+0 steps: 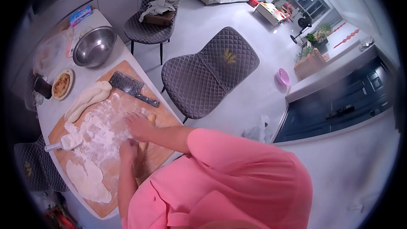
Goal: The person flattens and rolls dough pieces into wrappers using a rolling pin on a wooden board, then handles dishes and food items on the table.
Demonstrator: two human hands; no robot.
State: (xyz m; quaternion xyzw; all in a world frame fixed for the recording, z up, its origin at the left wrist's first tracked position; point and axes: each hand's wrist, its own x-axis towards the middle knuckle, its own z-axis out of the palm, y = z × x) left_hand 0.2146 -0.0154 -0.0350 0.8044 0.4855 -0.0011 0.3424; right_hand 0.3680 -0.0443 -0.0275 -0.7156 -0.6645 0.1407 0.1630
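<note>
My right hand [139, 126] is over the floury wooden board [152, 161], fingers stretched out and spread. A small yellowish lump [151, 117] lies just beyond it. My left hand [128, 150] is closer to my body with its fingers curled; what they hold, if anything, is hidden. Loose flour [99, 133] covers the board's middle. A long twisted roll of dough [89, 99] lies along the far side, beside a cleaver [127, 83] with a black handle. Flat rolled-out dough pieces [87, 182] overlap at the left, near a flour scoop [63, 143] heaped with flour.
A steel bowl [95, 46], a plate with a browned flatbread [62, 84], a dark cup [42, 87] and a plastic bag [51, 53] stand on the table beyond the board. Quilted chairs [190, 78] are close to its right edge. A pink basin [282, 77] sits on the floor.
</note>
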